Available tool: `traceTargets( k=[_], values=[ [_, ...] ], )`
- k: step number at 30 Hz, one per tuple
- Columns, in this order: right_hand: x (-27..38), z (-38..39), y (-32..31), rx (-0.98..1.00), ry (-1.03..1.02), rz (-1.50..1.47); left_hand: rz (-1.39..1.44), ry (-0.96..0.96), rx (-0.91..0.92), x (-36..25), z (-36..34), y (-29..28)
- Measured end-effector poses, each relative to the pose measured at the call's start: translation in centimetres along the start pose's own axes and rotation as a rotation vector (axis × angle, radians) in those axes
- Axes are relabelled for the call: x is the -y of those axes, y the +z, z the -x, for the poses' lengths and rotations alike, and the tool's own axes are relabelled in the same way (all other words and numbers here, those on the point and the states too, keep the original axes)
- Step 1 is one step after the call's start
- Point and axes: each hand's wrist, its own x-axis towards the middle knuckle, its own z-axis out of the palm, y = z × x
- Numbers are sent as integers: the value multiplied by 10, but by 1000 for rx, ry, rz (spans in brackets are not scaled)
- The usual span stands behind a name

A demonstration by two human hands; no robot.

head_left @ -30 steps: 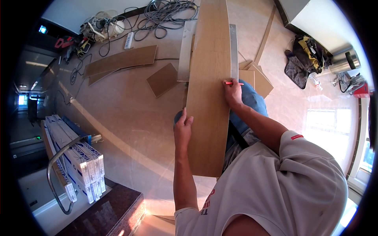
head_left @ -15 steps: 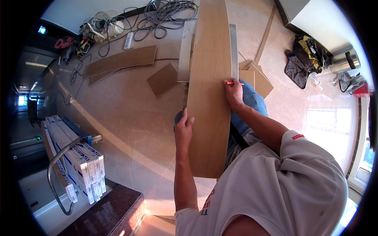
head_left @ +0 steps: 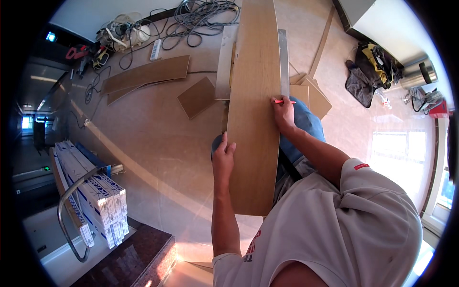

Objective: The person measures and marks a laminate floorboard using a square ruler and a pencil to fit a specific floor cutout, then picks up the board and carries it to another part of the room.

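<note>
A long wood-look flooring plank (head_left: 255,119) stretches away from me over a metal work surface (head_left: 226,62) with a grey plate on either side of it. My left hand (head_left: 224,155) grips the plank's left edge, thumb on the near side and the finger ends partly hidden. At the right edge, my right hand (head_left: 284,112) is closed around a red pencil (head_left: 289,101), its fingers resting against the plank's face and edge. The pencil lies crosswise, one end pointing right. My jeans-covered leg (head_left: 308,119) shows beside the right hand.
Cut plank pieces (head_left: 198,97) lie on the floor to the left, others (head_left: 318,98) to the right. Coiled cable (head_left: 203,19) sits at the far wall. Flooring boxes (head_left: 98,196) are stacked at left by a curved metal pipe (head_left: 61,215). A black-and-yellow tool bag (head_left: 375,64) lies far right.
The plank has slid very slightly away from me. Both hands keep nearly the same places and grips.
</note>
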Motion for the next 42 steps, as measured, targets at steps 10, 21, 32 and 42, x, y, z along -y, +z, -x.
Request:
traceTargets(
  k=[10,21,32,42],
  values=[
    [-6,-1,1,-2,-21,-11,19,38,-11,1,-1,3],
    [-1,1,0,3,-10,-3,48,31,-18,6,-2,4],
    [2,3,-1,-1,-19,12,28,55,-16,7,-4,5],
    [4,7,-3,53,33,-2,36,-19,22,3,-1,0]
  ],
)
